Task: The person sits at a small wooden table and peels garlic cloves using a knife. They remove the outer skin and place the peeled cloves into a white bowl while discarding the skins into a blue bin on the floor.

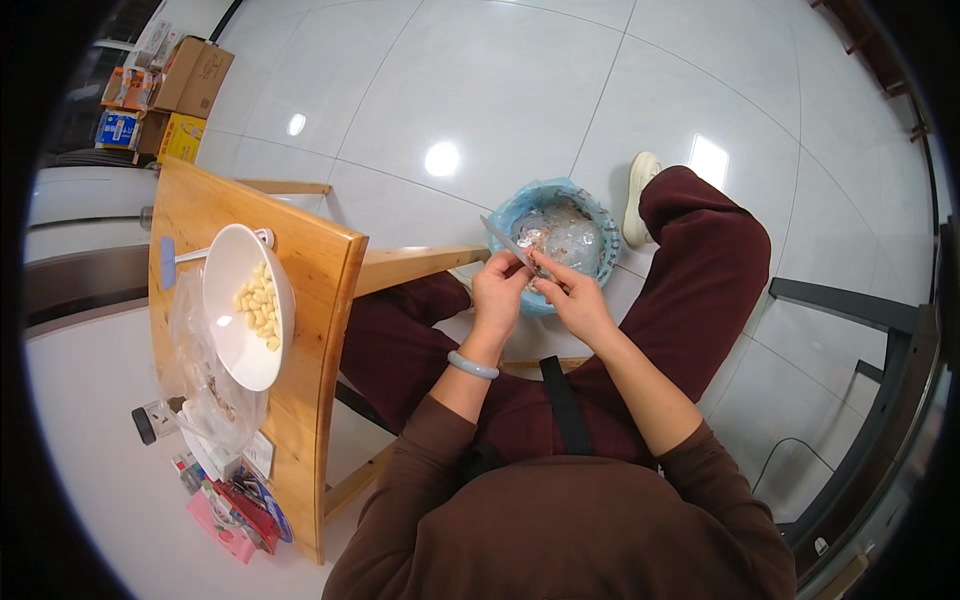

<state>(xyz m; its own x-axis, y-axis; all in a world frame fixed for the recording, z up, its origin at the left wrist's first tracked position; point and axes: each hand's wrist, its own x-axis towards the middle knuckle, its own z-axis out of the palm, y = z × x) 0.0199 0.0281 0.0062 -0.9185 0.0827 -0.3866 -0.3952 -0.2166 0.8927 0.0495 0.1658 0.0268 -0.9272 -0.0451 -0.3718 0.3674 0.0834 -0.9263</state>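
Note:
My right hand [576,296] holds a small knife [508,241], whose metal blade points up and to the left over a bin lined with a blue plastic bag [513,201]. Close beside it, my left hand [499,289], with a pale bangle at the wrist, has its fingertips pinched near the blade; what lies between them is too small and covered to tell. Thin peelings and scraps [559,229] lie in the bin below both hands. On the wooden table to the left, a white bowl [234,330] contains several peeled garlic cloves [259,304].
A clear plastic bag [217,397], a blue-headed scraper [168,262], a dark-lidded jar [146,424] and pink and red packets [232,525] are at the left. The wooden table's [341,300] edge is near my left arm. Cardboard boxes [196,75] stand at the upper left.

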